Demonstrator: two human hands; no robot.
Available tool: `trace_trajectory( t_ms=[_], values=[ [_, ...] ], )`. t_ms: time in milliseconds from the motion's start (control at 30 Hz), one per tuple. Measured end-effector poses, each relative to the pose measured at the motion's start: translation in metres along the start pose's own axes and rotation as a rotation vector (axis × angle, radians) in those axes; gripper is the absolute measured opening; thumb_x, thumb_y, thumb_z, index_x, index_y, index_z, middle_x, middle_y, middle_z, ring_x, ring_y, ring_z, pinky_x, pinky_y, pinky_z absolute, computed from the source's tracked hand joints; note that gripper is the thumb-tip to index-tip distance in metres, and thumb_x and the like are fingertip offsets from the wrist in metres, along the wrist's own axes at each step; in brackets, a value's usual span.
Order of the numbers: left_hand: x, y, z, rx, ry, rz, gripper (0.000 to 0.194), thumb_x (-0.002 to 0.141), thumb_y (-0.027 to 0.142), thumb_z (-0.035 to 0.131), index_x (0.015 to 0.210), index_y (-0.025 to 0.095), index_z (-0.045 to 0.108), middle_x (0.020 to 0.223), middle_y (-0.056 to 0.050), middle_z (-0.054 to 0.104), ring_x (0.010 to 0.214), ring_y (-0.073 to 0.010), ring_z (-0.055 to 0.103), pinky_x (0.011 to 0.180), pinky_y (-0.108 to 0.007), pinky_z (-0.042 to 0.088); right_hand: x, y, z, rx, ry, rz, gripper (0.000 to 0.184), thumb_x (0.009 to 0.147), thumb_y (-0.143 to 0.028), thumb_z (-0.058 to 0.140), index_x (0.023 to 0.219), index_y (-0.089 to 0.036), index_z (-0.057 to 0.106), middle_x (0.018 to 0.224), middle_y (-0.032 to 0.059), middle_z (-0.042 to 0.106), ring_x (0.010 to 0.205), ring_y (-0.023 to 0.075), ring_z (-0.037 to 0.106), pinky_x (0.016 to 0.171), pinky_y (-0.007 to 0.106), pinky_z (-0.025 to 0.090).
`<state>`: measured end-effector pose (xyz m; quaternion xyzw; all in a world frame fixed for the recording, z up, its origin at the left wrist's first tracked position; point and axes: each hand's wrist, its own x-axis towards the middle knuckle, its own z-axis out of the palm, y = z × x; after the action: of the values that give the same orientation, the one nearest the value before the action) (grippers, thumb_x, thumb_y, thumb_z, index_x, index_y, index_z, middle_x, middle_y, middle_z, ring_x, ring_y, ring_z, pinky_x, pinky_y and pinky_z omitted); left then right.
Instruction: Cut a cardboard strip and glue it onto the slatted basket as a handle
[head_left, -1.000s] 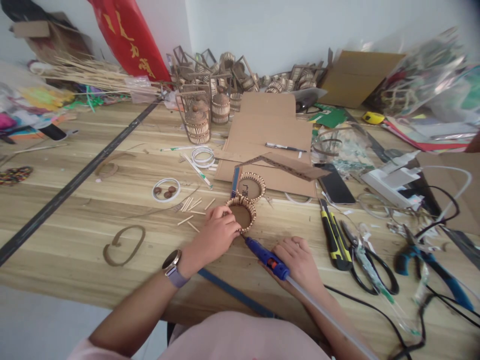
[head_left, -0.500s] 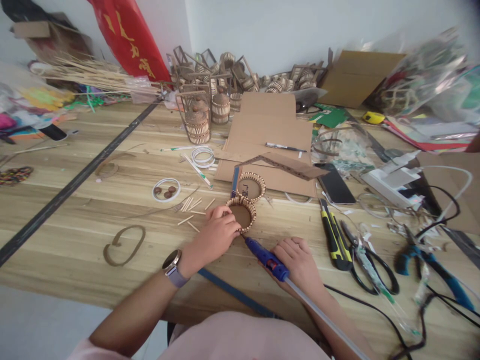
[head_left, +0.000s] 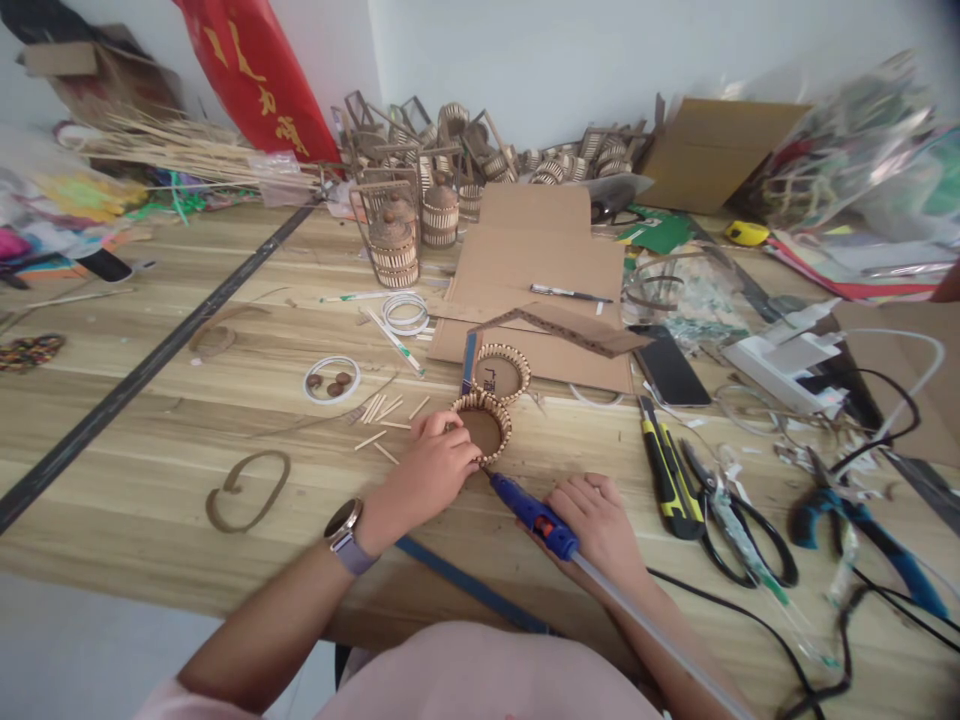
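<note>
My left hand (head_left: 435, 455) is closed on the near-left rim of a small round basket (head_left: 504, 428), a ring of short wooden sticks around a brown cardboard base. In my right hand (head_left: 596, 520) is a blue glue gun (head_left: 532, 515), a long clear glue stick trailing from its back. Its nozzle touches or nearly touches the basket's near edge, beside my left fingertips. Against the basket's far side stands a second stick ring (head_left: 517, 362), with a blue-and-brown strip by it. Several loose short sticks (head_left: 371, 440) lie left of my left hand.
A utility knife (head_left: 671, 480), black-handled scissors (head_left: 739, 530) and blue pliers (head_left: 855, 520) lie to the right, near a phone (head_left: 670, 366) and black cables. Cardboard sheets (head_left: 540, 250) lie behind. Finished small baskets (head_left: 394, 250) stand farther back. A curled brown strip (head_left: 247, 490) is at left.
Almost nothing differs. Both hands, the glue gun and the basket hold the same positions; the view shifts very slightly.
</note>
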<state>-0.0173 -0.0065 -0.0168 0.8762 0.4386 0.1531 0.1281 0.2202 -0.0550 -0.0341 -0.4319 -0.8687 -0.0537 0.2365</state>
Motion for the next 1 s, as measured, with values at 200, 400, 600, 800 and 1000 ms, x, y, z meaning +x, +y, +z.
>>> trace_trajectory(
  t_ms=[200,400,600,800,1000],
  values=[
    [0.0,0.0,0.0,-0.012,0.02,0.006,0.01,0.092,0.021,0.061,0.087,0.019,0.069,0.089,-0.004,0.067,0.113,-0.0266,0.046,0.099,-0.048,0.033,-0.002,0.0,0.001,0.001,0.012,-0.005,0.017,0.083,-0.013,0.05,0.069,-0.021,0.051,0.061,0.0001,0.055,0.063,0.0174,0.048,0.074,0.033,0.033],
    [0.001,0.001,-0.003,0.006,-0.008,-0.007,0.007,0.09,0.02,0.063,0.087,0.018,0.069,0.09,-0.004,0.068,0.112,-0.0275,0.046,0.099,-0.048,0.032,-0.004,0.0,0.001,-0.021,0.012,0.003,0.017,0.085,-0.016,0.05,0.07,-0.021,0.051,0.062,0.0005,0.055,0.064,0.0178,0.048,0.077,0.034,0.033],
    [0.0,0.0,-0.002,-0.013,0.001,-0.002,0.01,0.092,0.021,0.06,0.089,0.019,0.07,0.091,-0.004,0.068,0.113,-0.0265,0.046,0.099,-0.048,0.032,-0.007,0.003,-0.007,0.043,-0.013,0.042,0.01,0.085,-0.021,0.056,0.075,-0.021,0.055,0.066,0.0004,0.058,0.066,0.0175,0.051,0.078,0.034,0.034],
    [-0.001,0.0,0.0,-0.028,0.017,-0.004,0.008,0.091,0.02,0.061,0.091,0.02,0.069,0.092,-0.004,0.068,0.112,-0.0272,0.046,0.098,-0.048,0.031,-0.002,0.001,-0.013,0.181,0.011,0.01,0.004,0.084,-0.021,0.059,0.083,-0.021,0.056,0.068,-0.001,0.059,0.065,0.0159,0.052,0.076,0.033,0.035],
    [-0.002,0.0,-0.001,-0.037,0.023,-0.005,0.009,0.092,0.019,0.06,0.094,0.02,0.068,0.092,-0.003,0.068,0.113,-0.0276,0.046,0.099,-0.049,0.031,0.002,-0.003,-0.013,0.195,0.036,0.007,0.007,0.085,-0.021,0.061,0.081,-0.021,0.055,0.067,-0.0006,0.057,0.064,0.0161,0.05,0.074,0.033,0.036]
  ],
)
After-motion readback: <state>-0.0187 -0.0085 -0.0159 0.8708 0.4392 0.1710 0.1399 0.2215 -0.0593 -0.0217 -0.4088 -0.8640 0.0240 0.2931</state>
